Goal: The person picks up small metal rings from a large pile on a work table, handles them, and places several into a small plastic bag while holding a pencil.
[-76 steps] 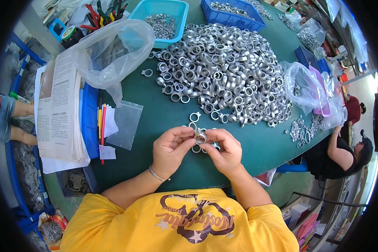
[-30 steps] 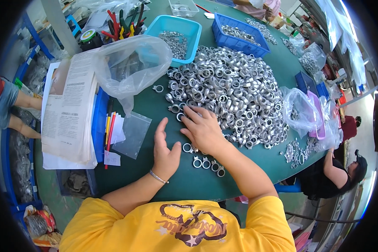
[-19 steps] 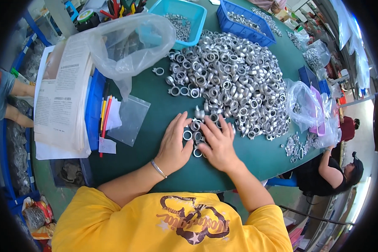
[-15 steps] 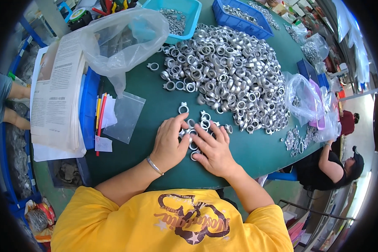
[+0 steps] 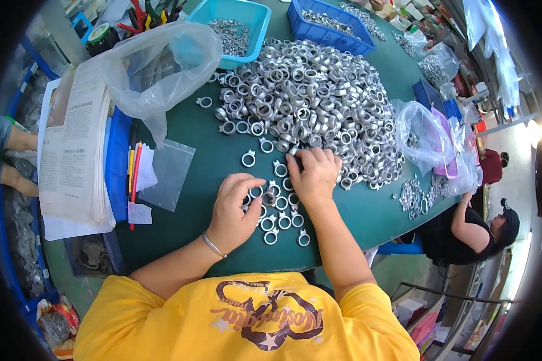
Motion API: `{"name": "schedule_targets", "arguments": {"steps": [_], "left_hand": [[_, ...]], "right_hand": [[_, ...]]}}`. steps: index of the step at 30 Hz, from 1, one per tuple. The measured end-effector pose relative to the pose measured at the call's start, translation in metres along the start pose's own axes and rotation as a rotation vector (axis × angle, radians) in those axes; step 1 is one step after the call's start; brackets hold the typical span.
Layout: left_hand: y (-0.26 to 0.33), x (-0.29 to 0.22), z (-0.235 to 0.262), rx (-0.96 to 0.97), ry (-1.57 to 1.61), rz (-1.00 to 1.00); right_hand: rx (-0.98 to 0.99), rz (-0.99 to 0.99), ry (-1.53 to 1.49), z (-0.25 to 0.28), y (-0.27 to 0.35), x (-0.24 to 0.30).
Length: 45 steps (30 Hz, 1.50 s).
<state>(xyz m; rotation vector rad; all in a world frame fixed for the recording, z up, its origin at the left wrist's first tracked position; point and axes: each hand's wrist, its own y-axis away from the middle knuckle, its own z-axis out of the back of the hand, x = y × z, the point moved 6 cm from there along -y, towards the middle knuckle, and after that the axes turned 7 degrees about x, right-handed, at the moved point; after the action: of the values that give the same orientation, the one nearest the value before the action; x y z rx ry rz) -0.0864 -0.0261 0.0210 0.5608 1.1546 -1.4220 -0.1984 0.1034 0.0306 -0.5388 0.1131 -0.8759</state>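
A large heap of silver metal rings (image 5: 313, 90), each with a small lug, covers the middle of the green table (image 5: 180, 240). In front of it lies a loose group of the same rings (image 5: 283, 221), mostly flat and apart. My left hand (image 5: 238, 206) rests at the left side of this group, thumb and fingers apart around a few rings, gripping none. At the heap's near edge, my right hand (image 5: 315, 175) has its fingers bent down and close together against the rings. Its fingertips are partly hidden, so what they hold cannot be made out.
Left stand a newspaper stack (image 5: 78, 150), a blue tray (image 5: 119, 162), pencils (image 5: 135, 174) and a clear plastic bag (image 5: 162, 72). Behind are a turquoise basket (image 5: 256, 33) and a blue bin (image 5: 331, 30). Smaller parts (image 5: 418, 195) lie right, near a seated person (image 5: 470, 234).
My right hand has moved from the loose rings up to the heap's near edge. My left hand has shifted slightly left and down, and more loose rings now show between the hands.
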Motion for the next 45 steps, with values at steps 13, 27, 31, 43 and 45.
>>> {"name": "schedule_targets", "arguments": {"steps": [13, 27, 31, 43, 45], "left_hand": [[-0.001, -0.002, 0.003, -0.026, 0.129, 0.033], [0.007, 0.001, -0.011, 0.112, 0.433, 0.047], [0.006, -0.005, -0.01, 0.107, 0.366, -0.009], [0.004, -0.017, -0.01, 0.107, 0.265, -0.118], [0.005, -0.017, -0.011, 0.112, 0.27, -0.11]], "right_hand": [[-0.019, -0.101, -0.052, -0.008, 0.002, -0.002], [0.111, 0.168, -0.677, 0.042, 0.043, 0.037], [0.115, 0.151, -0.754, 0.043, 0.046, 0.035], [0.235, -0.048, -1.202, 0.035, 0.056, 0.03], [0.234, -0.05, -1.197, 0.035, 0.057, 0.03]]}}
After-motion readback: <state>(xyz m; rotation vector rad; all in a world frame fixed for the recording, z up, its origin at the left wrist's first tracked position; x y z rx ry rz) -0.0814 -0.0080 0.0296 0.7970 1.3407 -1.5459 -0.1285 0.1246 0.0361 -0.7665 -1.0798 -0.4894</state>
